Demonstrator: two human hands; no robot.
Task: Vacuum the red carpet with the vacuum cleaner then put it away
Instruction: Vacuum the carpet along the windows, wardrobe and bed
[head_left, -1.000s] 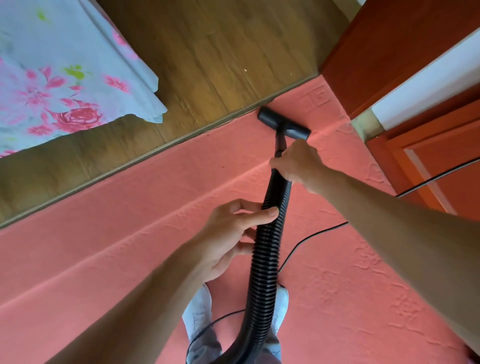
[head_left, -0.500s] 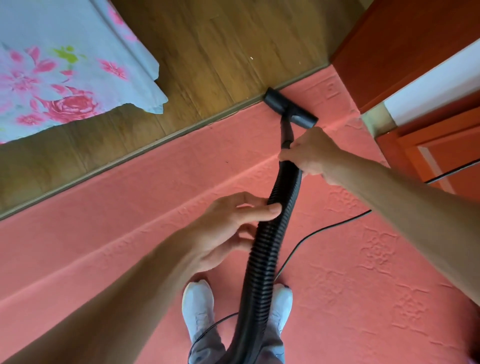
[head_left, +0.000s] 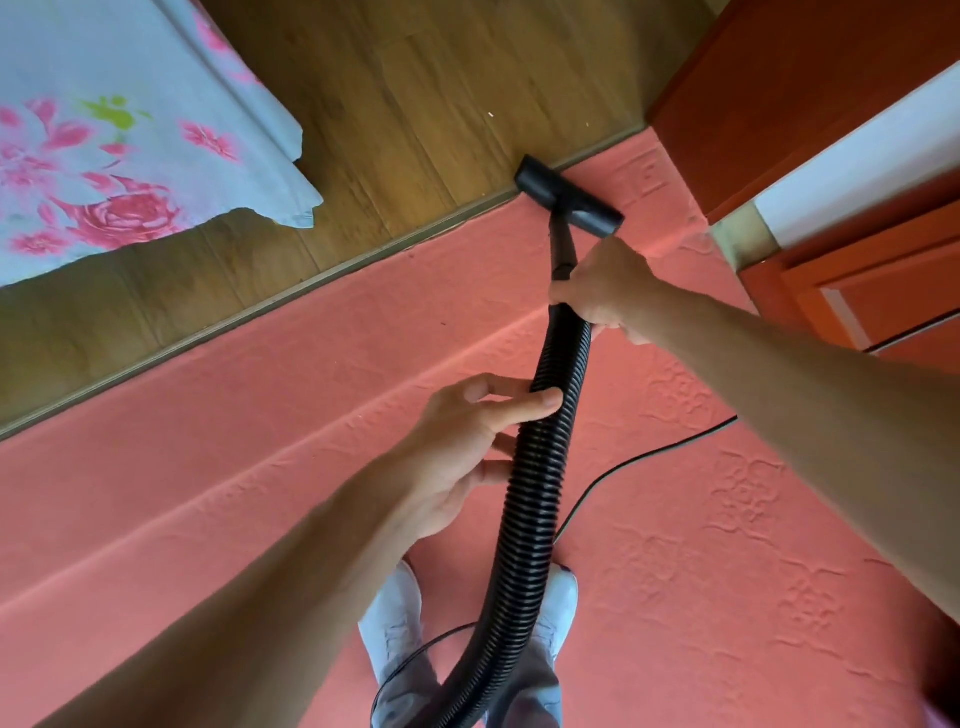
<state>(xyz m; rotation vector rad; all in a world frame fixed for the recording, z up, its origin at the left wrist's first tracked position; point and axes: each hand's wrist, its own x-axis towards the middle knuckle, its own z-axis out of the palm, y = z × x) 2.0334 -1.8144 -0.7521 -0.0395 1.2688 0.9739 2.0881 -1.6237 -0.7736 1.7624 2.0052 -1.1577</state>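
Observation:
The red carpet (head_left: 260, 467) with an embossed pattern covers the floor under me. A black ribbed vacuum hose (head_left: 535, 493) runs up from between my feet to a short black tube and a flat black nozzle (head_left: 569, 197). The nozzle rests at the carpet's far edge, its left end over the strip where the wooden floor begins. My right hand (head_left: 602, 288) grips the top of the hose just behind the tube. My left hand (head_left: 467, 441) holds the hose lower down, thumb on top. The vacuum's body is out of view.
A wooden floor (head_left: 415, 93) lies beyond the carpet. A floral bedsheet (head_left: 104, 156) hangs at the top left. Orange-red furniture and a door (head_left: 831, 130) stand at the right. A thin black cable (head_left: 623, 467) trails over the carpet. My white shoes (head_left: 392, 618) are below.
The nozzle has been pushed forward over the carpet to its far edge by the wooden floor. Both hands kept their grip and moved forward with the hose.

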